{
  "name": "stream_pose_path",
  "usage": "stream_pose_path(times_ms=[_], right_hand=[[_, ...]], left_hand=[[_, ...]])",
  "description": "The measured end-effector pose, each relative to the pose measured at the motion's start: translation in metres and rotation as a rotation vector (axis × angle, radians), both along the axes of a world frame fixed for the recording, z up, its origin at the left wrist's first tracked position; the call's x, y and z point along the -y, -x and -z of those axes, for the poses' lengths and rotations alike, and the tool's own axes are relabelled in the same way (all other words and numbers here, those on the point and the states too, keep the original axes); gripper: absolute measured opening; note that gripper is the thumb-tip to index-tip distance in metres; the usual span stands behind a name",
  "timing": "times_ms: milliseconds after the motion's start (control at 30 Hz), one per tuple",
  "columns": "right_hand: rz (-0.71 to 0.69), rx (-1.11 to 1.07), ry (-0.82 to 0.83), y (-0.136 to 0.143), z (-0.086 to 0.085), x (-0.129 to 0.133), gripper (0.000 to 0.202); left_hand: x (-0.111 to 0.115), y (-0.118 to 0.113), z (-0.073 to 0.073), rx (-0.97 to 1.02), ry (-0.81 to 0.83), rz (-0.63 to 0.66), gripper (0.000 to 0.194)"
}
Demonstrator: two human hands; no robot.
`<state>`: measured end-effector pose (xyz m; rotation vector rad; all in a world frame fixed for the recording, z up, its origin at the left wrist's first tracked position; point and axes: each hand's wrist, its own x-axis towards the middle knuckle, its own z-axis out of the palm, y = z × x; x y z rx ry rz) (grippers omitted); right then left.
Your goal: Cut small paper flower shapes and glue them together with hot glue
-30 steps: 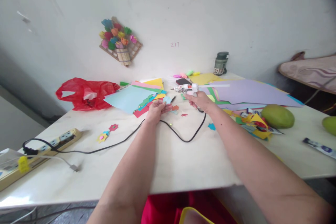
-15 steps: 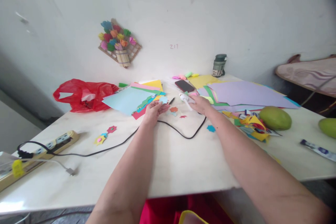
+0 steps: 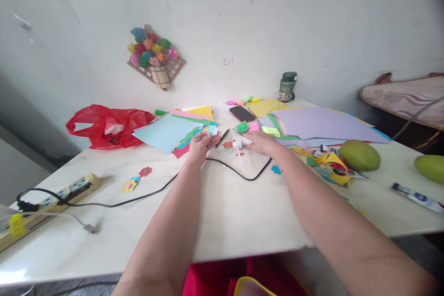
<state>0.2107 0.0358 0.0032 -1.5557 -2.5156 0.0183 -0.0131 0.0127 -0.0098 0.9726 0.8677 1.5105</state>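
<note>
My left hand [image 3: 203, 142] is closed, pinching a light blue paper cutout [image 3: 212, 130] between thumb and fingers. My right hand [image 3: 262, 142] grips a white glue gun [image 3: 239, 142], its body partly covered by the fingers. A black cord [image 3: 239, 175] curves over the table below both hands. Between the hands lie a dark pen [image 3: 222, 137] and an orange paper cutout [image 3: 227, 144]. Beyond my right hand are a green highlighter [image 3: 242, 126], a pink piece [image 3: 254, 127] and a yellow-green highlighter [image 3: 271, 132]. A blue paper cutout [image 3: 276, 169] lies beside my right wrist.
Colored paper sheets [image 3: 166, 132] and a red plastic bag [image 3: 107, 125] lie left; a power strip [image 3: 69, 194] is nearer. A phone [image 3: 242, 113], lilac paper [image 3: 319, 122], paper scraps [image 3: 331, 166], a green mango [image 3: 360, 155] and a tube [image 3: 416, 197] lie right. Paper flowers [image 3: 130, 185] sit left of center.
My right hand has brought the glue gun lower and nearer to me, its tip now turned downward. The green highlighter beyond it has come into view. My left hand keeps the blue cutout.
</note>
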Motion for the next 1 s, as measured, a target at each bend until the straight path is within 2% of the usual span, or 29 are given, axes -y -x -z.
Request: stream_pose_path(times_ms=[167, 300, 400, 533, 600, 633, 800, 1000], right_hand=[[0.011, 0.099, 0.026, 0.001, -0.002, 0.001, 0.045], [0.028, 0.046, -0.183, 0.002, -0.008, 0.005, 0.042], [-0.097, -0.108, -0.297, 0.014, -0.013, 0.011, 0.031], [-0.379, -0.223, -0.080, 0.040, -0.015, 0.025, 0.018], [-0.514, -0.175, 0.037, 0.051, -0.015, 0.034, 0.017], [-0.535, -0.133, 0.087, 0.055, -0.016, 0.038, 0.021], [-0.459, 0.029, 0.161, 0.059, -0.023, 0.050, 0.040], [-0.391, 0.059, 0.152, 0.058, -0.028, 0.052, 0.037]], left_hand=[[0.002, -0.001, -0.002, 0.011, 0.013, -0.002, 0.026], [0.002, -0.001, -0.001, 0.023, 0.020, -0.004, 0.027], [0.001, -0.001, 0.001, 0.024, 0.000, 0.006, 0.026], [0.000, -0.002, 0.004, 0.023, -0.017, 0.020, 0.023], [0.000, -0.002, 0.004, 0.023, -0.013, 0.020, 0.021], [0.000, -0.003, 0.004, 0.023, -0.011, 0.019, 0.021], [0.000, -0.002, 0.004, 0.014, -0.018, 0.036, 0.019], [0.000, -0.001, 0.004, 0.002, -0.022, 0.051, 0.020]])
